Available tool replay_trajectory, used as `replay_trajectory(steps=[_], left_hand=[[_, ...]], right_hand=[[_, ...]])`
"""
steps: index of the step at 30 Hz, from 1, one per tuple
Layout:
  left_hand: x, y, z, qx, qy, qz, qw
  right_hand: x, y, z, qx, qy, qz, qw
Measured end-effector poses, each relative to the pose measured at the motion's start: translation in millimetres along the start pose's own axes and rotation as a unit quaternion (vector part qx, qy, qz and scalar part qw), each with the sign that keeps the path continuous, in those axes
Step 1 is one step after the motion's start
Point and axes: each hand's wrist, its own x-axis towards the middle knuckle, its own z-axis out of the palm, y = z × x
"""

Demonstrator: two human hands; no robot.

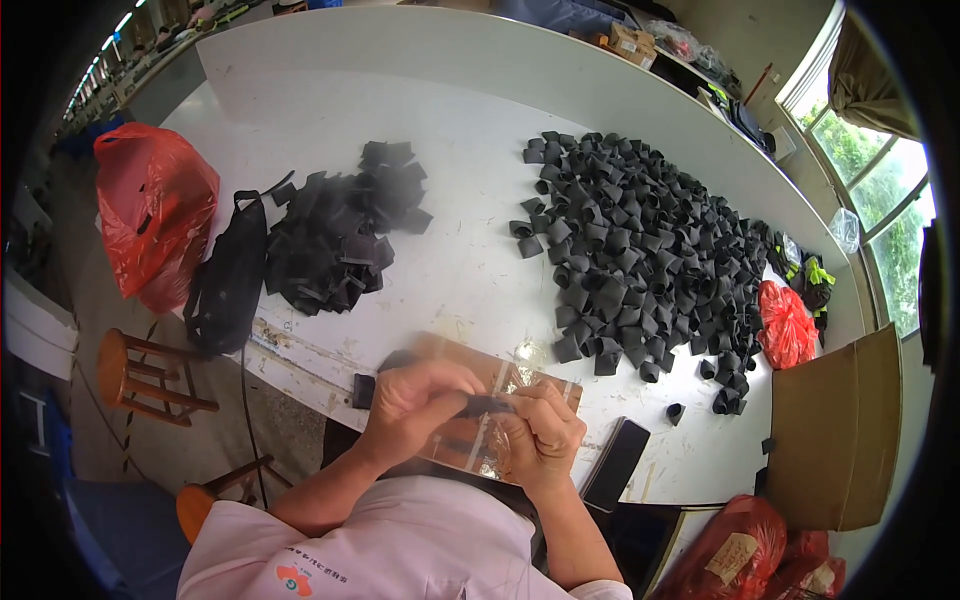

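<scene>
both hands, left hand (415,400) and right hand (545,432), closed on a black strip (487,405) at the near edge of a white table (470,250); windows (880,170) far right.

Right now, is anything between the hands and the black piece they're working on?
No. The left hand and right hand both touch the black piece, pinching it between them above a brown board. The pile of loops lies apart, farther up the table.

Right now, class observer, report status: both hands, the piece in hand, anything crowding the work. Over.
Left hand and right hand both pinch one small black piece. Brown board underneath. Black phone close right; looped pile beyond.
</scene>
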Motion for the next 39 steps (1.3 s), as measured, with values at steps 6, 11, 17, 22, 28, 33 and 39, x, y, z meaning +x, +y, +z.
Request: replay_trajectory(steps=[6, 11, 17, 22, 28, 33, 39], left_hand=[[13.6, 21.1, 8.5, 0.172, -0.05, 0.066, 0.982], [17.6, 28.3, 13.1, 0.273, -0.058, 0.172, 0.945], [6.9, 12.3, 3.6, 0.195, -0.014, 0.074, 0.978], [10.1, 8.0, 3.5, 0.118, -0.004, 0.069, 0.991], [13.0, 15.7, 11.3, 0.224, -0.032, 0.137, 0.964], [15.4, 20.2, 13.6, 0.272, -0.039, 0.153, 0.949], [15.3, 16.8, 12.8, 0.291, -0.023, 0.187, 0.938]], right_hand=[[-1.9, 1.2, -4.7, -0.013, 0.008, -0.017, 1.0], [5.8, -6.4, -15.7, 0.144, -0.069, 0.148, 0.976], [8.7, -6.8, -8.9, -0.011, -0.074, 0.013, 0.997], [13.7, -9.5, -12.3, -0.037, -0.074, -0.023, 0.996], [-2.3, 8.4, 1.0, -0.012, -0.006, -0.045, 0.999], [-0.2, 4.6, -7.1, -0.031, -0.023, -0.023, 0.999], [2.4, 8.6, -1.8, 0.043, -0.039, 0.01, 0.998]])
